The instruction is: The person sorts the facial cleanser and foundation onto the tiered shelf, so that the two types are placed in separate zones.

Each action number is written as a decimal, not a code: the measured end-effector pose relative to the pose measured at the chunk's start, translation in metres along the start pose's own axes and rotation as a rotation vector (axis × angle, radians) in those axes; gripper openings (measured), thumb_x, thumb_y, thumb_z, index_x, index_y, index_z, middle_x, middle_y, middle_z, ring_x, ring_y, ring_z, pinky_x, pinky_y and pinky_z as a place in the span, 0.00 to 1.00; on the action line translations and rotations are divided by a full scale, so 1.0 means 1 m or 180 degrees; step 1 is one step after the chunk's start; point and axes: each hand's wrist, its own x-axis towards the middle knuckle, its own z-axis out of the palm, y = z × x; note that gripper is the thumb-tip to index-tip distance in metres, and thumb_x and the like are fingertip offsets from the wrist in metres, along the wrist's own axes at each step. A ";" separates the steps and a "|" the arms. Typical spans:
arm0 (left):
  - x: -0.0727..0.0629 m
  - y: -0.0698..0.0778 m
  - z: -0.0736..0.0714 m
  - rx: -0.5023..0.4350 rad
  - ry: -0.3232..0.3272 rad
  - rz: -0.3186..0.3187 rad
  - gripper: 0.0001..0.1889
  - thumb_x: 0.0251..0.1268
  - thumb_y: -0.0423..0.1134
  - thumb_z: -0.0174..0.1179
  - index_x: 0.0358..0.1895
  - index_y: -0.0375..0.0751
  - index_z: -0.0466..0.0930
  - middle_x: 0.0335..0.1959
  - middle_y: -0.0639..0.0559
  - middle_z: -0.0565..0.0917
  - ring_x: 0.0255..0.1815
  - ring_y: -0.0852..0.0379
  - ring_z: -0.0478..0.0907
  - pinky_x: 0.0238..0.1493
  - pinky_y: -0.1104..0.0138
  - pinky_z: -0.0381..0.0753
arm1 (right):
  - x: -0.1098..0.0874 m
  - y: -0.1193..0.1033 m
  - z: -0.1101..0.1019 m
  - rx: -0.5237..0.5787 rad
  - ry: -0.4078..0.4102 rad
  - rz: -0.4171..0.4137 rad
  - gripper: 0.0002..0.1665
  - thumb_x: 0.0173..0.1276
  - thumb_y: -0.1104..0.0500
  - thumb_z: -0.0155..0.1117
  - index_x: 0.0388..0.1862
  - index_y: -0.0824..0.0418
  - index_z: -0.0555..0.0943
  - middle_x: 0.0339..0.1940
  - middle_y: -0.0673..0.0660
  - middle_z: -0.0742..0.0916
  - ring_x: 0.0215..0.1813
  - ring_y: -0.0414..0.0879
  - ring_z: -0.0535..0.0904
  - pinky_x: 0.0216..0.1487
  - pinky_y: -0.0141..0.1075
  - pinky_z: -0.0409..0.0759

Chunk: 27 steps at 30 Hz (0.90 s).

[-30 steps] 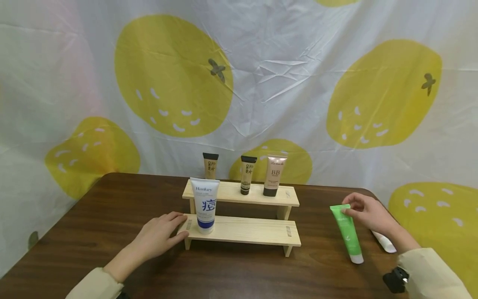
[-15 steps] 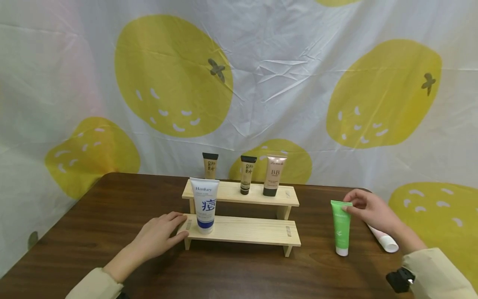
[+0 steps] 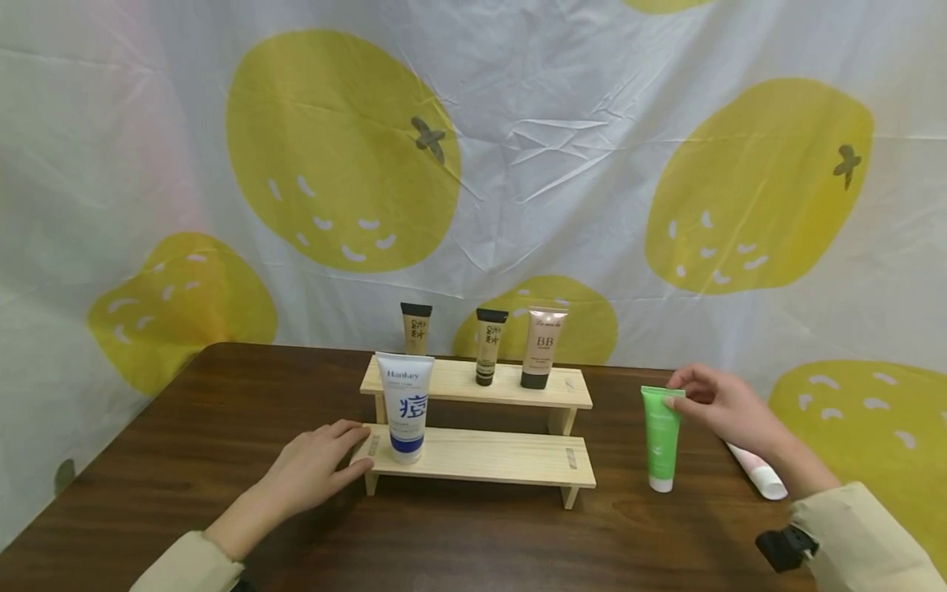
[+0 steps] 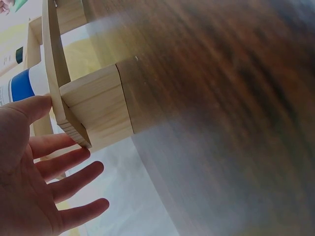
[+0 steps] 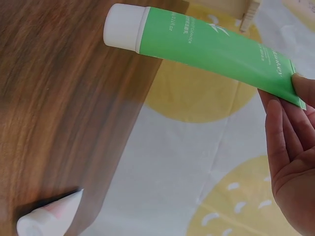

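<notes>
In the head view, my right hand [image 3: 728,411] pinches a green cleanser tube [image 3: 662,436] by its flat crimped end. Thumb and fingertips lie on opposite faces, and the white cap hangs down. The right wrist view shows this green tube [image 5: 211,49] with its printed label. My left hand [image 3: 314,464] touches the left end of a two-tier wooden display stand [image 3: 488,452]. In the left wrist view, its thumb is at the lower board's edge and the other fingers [image 4: 78,177] are spread and fairly straight. A white Hankey tube [image 3: 405,407] stands on the lower tier beside that hand.
On the upper tier stand a black-and-beige tube [image 3: 488,345] and a pink BB cream tube [image 3: 543,349]. Another black-capped tube [image 3: 417,325] shows behind the Hankey tube. A pale pink tube [image 3: 758,471] lies on the brown table [image 3: 414,543], beside the right forearm. A lemon-print cloth [image 3: 518,205] hangs behind.
The green tube has swung from a slant to nearly upright. Over the last half second, my right hand has carried it slightly left and up. My left hand has stayed at the stand.
</notes>
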 end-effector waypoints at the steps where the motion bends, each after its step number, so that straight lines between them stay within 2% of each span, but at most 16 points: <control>1: 0.000 0.000 0.000 -0.0002 -0.0007 -0.0001 0.24 0.58 0.53 0.54 0.50 0.36 0.76 0.46 0.44 0.76 0.42 0.47 0.76 0.37 0.54 0.74 | 0.000 -0.002 0.000 -0.0001 -0.0015 0.0020 0.11 0.60 0.56 0.61 0.38 0.60 0.74 0.33 0.55 0.81 0.36 0.42 0.78 0.31 0.35 0.74; 7: 0.000 0.000 0.001 -0.0006 -0.0032 -0.0019 0.25 0.59 0.53 0.54 0.51 0.37 0.76 0.46 0.44 0.76 0.43 0.47 0.75 0.38 0.54 0.73 | 0.004 -0.011 0.000 0.0085 -0.0001 0.0015 0.12 0.61 0.56 0.61 0.39 0.61 0.74 0.31 0.55 0.82 0.35 0.42 0.78 0.30 0.35 0.74; 19: 0.000 0.000 -0.001 0.0012 -0.0020 -0.0023 0.24 0.58 0.52 0.54 0.50 0.36 0.76 0.46 0.44 0.76 0.43 0.47 0.75 0.38 0.54 0.73 | 0.010 -0.028 -0.001 0.0219 0.0144 -0.0289 0.09 0.59 0.63 0.62 0.38 0.62 0.75 0.31 0.54 0.82 0.33 0.38 0.78 0.30 0.32 0.74; 27: 0.000 0.001 -0.001 0.0004 -0.0011 0.0010 0.24 0.58 0.51 0.55 0.50 0.35 0.76 0.46 0.43 0.76 0.42 0.46 0.75 0.38 0.54 0.73 | 0.009 -0.041 0.002 0.0397 0.0170 -0.0390 0.09 0.59 0.65 0.61 0.38 0.64 0.74 0.28 0.54 0.81 0.30 0.42 0.79 0.28 0.31 0.74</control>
